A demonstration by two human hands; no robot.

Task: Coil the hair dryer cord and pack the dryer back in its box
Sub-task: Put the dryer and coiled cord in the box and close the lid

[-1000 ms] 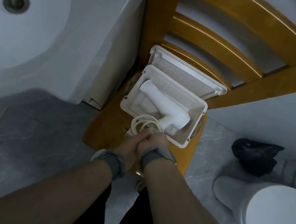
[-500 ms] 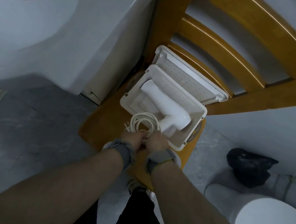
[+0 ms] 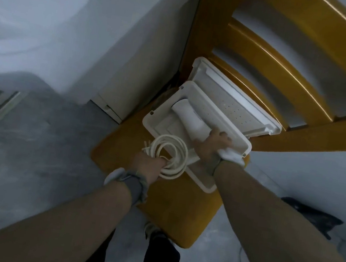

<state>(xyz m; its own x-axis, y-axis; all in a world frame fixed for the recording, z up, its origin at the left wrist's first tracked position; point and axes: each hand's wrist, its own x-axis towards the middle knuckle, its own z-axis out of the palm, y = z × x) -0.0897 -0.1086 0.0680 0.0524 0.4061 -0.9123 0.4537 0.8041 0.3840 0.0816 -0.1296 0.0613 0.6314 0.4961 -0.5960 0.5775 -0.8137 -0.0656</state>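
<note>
A white plastic box (image 3: 158, 118) lies open on the seat of a wooden chair, its lid (image 3: 237, 91) tipped back against the chair's slats. The white hair dryer (image 3: 189, 116) lies inside the box with its barrel toward the far left. My right hand (image 3: 211, 145) grips the dryer near its handle end, at the box's right side. The cream cord (image 3: 169, 153) is wound into loops over the box's near edge. My left hand (image 3: 147, 167) holds the coil at its lower side, fingers curled round the loops.
The orange wooden chair (image 3: 178, 208) stands between a white washbasin (image 3: 39, 7) on the left and a white wall on the right. Grey tiled floor (image 3: 28, 153) lies below. A black bag (image 3: 316, 219) sits on the floor at right. My legs show beneath the chair seat.
My hands were together at the bottom of the coil. Now they have parted: the right hand has moved up and right onto the dryer, while the left keeps hold of the coiled cord.
</note>
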